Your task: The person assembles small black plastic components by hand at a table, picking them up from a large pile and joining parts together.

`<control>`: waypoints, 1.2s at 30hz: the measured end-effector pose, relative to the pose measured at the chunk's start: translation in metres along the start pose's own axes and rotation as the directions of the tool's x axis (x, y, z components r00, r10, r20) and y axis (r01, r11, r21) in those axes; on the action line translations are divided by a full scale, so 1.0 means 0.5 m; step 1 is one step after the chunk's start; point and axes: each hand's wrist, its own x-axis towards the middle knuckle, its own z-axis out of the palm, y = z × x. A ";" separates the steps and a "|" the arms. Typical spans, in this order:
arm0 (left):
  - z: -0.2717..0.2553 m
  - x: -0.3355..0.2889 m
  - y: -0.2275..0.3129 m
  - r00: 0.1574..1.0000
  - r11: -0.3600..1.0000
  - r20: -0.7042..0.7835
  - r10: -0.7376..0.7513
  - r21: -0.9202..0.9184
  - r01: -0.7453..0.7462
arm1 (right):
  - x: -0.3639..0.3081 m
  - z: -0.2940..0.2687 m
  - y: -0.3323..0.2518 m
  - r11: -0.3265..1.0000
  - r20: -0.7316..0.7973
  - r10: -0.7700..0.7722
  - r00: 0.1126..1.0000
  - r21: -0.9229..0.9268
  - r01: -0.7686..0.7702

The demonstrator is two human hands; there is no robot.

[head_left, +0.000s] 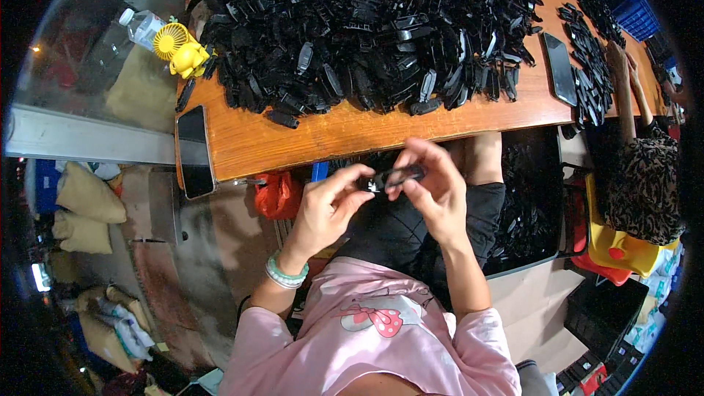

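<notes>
Above my lap, just off the table's front edge, both hands meet at a small black plastic part (374,183) with a shiny bit on it. My left hand (330,204) pinches its left end between thumb and fingertips. The fingers of my right hand (440,194) close on its right end, slightly smeared by motion. Whether it is one part or two pieces fitted together I cannot tell. A large heap of similar elongated black plastic parts (352,44) covers the far side of the wooden table (293,145).
A dark phone (195,150) lies at the table's left corner, another (559,70) further right. A yellow fan (183,55) and a clear bottle (141,27) stand at back left. A red bag (277,195) hangs below. On the right, a co-worker's arms (629,92) reach over more parts.
</notes>
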 end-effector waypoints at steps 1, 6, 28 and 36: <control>0.009 0.000 0.004 0.996 0.996 -0.046 0.081 0.046 -0.079 | -0.008 0.000 -0.007 0.999 0.053 0.011 0.999 -0.052 -0.008; 0.011 0.003 0.017 0.968 0.960 -0.088 0.234 0.177 -0.216 | -0.028 0.003 -0.031 0.919 0.082 0.040 0.996 -0.395 -0.004; 0.016 0.000 0.029 0.991 0.960 -0.123 -0.058 -0.279 0.022 | -0.019 0.026 -0.001 0.790 -0.019 -0.042 0.999 -0.613 0.021; 0.014 -0.004 0.016 0.989 0.787 0.015 -0.147 -0.604 0.126 | -0.018 0.028 0.015 0.889 -0.134 -0.062 0.989 -0.458 -0.006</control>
